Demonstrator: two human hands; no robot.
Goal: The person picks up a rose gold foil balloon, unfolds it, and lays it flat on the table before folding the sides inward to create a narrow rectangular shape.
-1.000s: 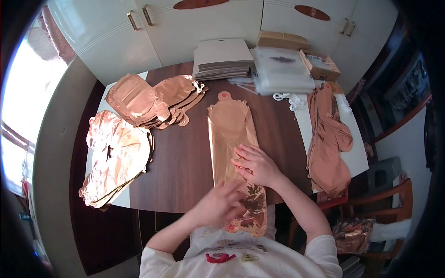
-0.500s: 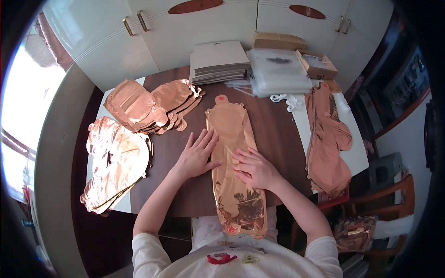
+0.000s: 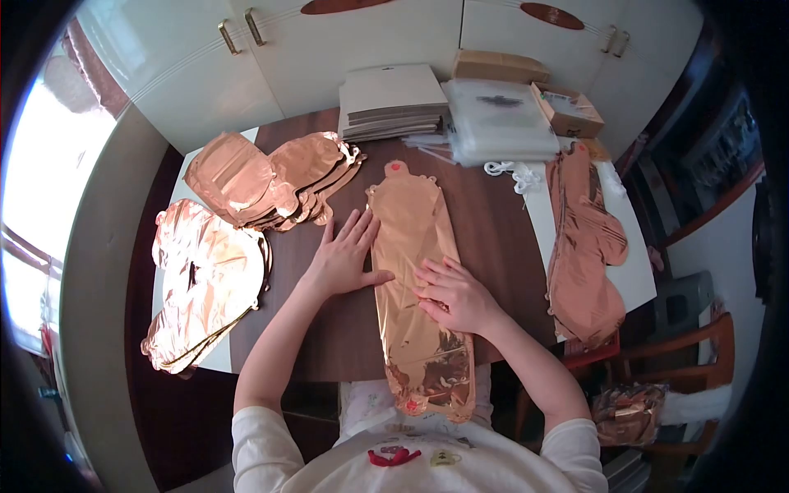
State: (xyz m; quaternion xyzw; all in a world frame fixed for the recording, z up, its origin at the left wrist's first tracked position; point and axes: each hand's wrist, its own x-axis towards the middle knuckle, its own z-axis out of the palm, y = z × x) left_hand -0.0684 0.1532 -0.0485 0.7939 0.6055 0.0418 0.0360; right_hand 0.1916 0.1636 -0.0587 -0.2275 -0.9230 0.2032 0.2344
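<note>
A long, flat, rose-gold foil balloon [image 3: 408, 222] lies lengthwise in front of me, its near end reaching over the table's edge towards my lap. Red marks show on the tabs at both ends. At its left edge rests my left hand [image 3: 343, 261], open, with fingers spread and the thumb lying on the foil. Across the middle of the foil lies my right hand [image 3: 454, 294], palm down, its fingers loosely bent and pressing on the surface. Neither hand visibly grips the balloon.
Stacked foil balloons [image 3: 234, 181] and a shinier pile [image 3: 209, 279] lie at the left. More folded foil [image 3: 583, 255] lies at the right. Along the back stand grey cards [image 3: 394, 94], clear plastic bags [image 3: 501, 123], a small cardboard box [image 3: 567, 111] and white cord [image 3: 514, 174].
Both hands stay on the balloon with little movement; the right fingers have shifted slightly. The whole view has tilted a little, moving the table's back items upward.
</note>
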